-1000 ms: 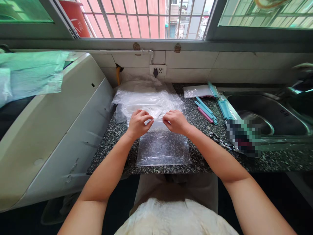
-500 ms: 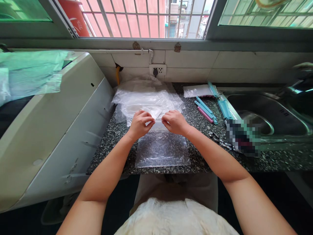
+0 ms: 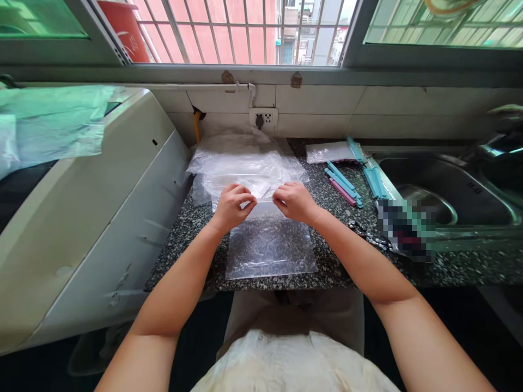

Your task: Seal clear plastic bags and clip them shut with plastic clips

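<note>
A clear plastic bag [image 3: 272,247] lies flat on the speckled countertop, its near edge close to the counter's front. My left hand [image 3: 234,207] pinches the bag's far edge between thumb and fingertips. On the same edge, a short way to the right, my right hand [image 3: 296,202] has a similar pinch. Between the two hands a narrow stretch of that edge is raised and shows as a pale line. Just beyond my fingers is a heap of clear plastic bags [image 3: 241,158], loosely layered.
Blue clips [image 3: 343,182] and a pink clip [image 3: 343,192] lie to the right, near a small clear packet [image 3: 329,152]. Farther right is a metal sink [image 3: 461,190]. A pale appliance [image 3: 134,163] borders the left side. A wall socket [image 3: 263,117] holds a plug.
My hands have moved slightly apart along the bag's far edge, so the gap between them is wider. The bag has stayed nearly in place.
</note>
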A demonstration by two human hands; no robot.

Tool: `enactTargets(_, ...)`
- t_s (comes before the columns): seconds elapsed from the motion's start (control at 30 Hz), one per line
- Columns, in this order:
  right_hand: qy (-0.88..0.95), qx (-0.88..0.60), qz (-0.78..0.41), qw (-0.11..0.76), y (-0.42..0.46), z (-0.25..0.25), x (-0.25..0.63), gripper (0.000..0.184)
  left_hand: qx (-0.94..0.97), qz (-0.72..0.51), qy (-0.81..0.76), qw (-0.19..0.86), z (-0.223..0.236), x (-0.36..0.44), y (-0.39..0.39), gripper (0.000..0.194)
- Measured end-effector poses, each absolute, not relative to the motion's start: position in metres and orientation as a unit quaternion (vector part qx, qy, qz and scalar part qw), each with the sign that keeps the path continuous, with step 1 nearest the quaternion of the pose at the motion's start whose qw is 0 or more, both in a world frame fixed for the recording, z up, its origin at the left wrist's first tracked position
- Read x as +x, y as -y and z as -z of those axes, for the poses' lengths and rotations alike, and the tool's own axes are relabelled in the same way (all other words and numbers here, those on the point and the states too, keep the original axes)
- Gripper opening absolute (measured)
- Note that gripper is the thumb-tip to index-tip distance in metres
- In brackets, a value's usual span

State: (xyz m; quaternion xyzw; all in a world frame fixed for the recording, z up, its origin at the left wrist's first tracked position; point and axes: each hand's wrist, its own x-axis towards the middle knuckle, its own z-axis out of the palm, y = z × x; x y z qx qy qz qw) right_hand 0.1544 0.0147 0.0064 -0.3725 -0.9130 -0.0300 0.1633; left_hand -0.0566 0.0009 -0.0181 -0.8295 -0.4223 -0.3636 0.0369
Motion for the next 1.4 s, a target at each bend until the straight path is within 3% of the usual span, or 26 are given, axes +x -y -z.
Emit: enactTargets(1.4,0.916,-0.368,0.030,0.158,-0.0140,-0.0059,0.1531,0.022,-0.838,0.358,0.413,-0.012,0.0203,-0.0528,0.0000,0.014)
